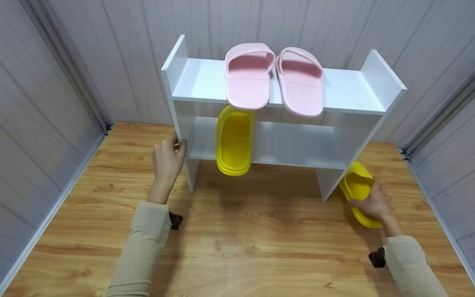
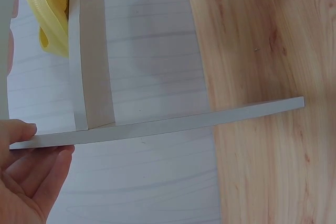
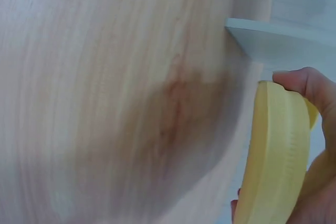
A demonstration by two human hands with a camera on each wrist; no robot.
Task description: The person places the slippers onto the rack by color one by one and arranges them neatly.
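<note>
My left hand (image 1: 167,161) pinches the front edge of the left side panel (image 2: 157,128) of a white two-tier shoe rack (image 1: 344,88), thumb on the inner face and fingers on the outer. Off the rack's right side, my right hand (image 1: 373,202) grips a yellow slipper (image 3: 278,156) by its side, the thumb over the rim. A shadow falls on the floor below that slipper. The matching yellow slipper (image 1: 235,142) sits toward the left of the lower shelf, its heel jutting past the front edge. Two pink slippers (image 1: 249,88) (image 1: 303,93) stand side by side on the top shelf.
The rack stands on a wood-patterned floor (image 1: 237,239) close to the back wall (image 1: 328,29). Pale panelled walls close in the left (image 1: 23,123) and right (image 1: 464,165) sides. The rack's right leg (image 1: 326,181) is just left of the held slipper.
</note>
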